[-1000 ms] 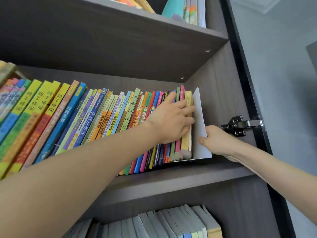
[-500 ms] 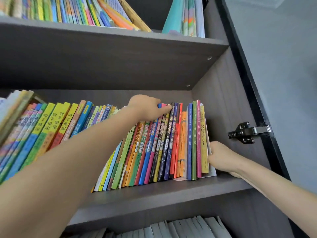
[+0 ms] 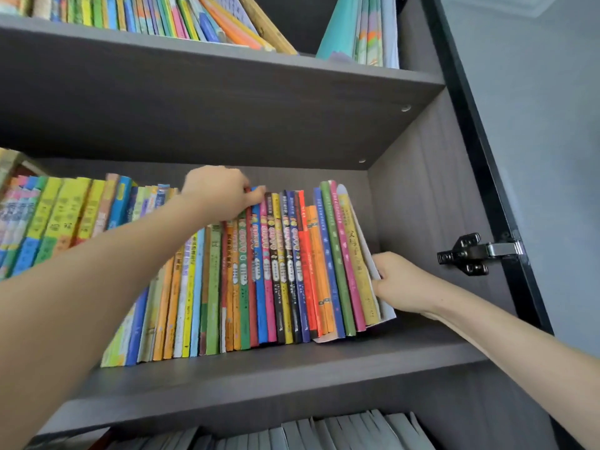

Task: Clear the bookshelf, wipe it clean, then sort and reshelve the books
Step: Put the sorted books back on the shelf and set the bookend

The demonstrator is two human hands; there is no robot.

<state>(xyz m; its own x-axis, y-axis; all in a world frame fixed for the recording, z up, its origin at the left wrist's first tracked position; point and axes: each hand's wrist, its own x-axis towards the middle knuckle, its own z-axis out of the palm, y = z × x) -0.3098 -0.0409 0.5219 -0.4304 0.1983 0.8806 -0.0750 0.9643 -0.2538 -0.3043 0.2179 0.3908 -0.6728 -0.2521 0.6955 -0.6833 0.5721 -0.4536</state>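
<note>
A long row of thin colourful books (image 3: 276, 271) stands on the middle shelf (image 3: 266, 378) of a dark grey bookshelf. My left hand (image 3: 220, 193) reaches over the row and grips the top edges of books near its middle, fingers curled over them. My right hand (image 3: 399, 284) presses against the outer side of the last, white-covered book (image 3: 373, 264) at the row's right end; its fingertips are hidden behind that cover. The right-end books lean slightly left at the top.
The upper shelf (image 3: 227, 76) holds more leaning books, some teal ones (image 3: 360, 30) at the right. Pale books (image 3: 324, 433) fill the shelf below. A black door hinge (image 3: 470, 254) sticks out from the right side panel (image 3: 422, 206). A gap separates the row from that panel.
The row, earlier leaning hard to the right, now stands nearly upright. My left hand moved from the book spines up to their top edges. My right hand stayed at the row's right end.
</note>
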